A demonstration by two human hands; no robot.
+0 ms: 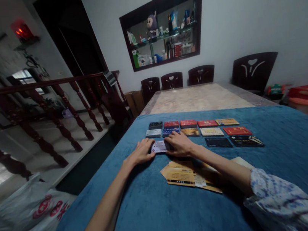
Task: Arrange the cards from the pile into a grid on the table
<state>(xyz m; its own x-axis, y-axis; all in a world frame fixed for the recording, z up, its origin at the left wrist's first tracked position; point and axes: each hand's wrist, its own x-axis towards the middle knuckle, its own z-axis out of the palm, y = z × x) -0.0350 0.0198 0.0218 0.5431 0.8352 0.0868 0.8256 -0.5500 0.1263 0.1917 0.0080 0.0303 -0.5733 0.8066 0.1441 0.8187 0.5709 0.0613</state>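
Note:
A pale lilac card (159,146) with dark print lies flat on the blue cloth (145,209). My left hand (142,151) holds its left edge, thumb at the near side and fingers at the far side. On the right edge, my right hand (179,143) grips it in the same way. Just beyond are stacks of cards in rows: a silver-grey stack (153,133), a blue stack (170,131) and a gold stack (190,132). Loose yellow cards (180,173) are fanned out below my right wrist. Whether the lilac card is single or a stack, I cannot tell.
Further right lie a red card stack (237,130) and two black ones, the left black stack (218,142) and the right black stack (246,141). The bare tabletop (192,100) shows past the cloth. A white plastic bag (27,215) sits left of the table.

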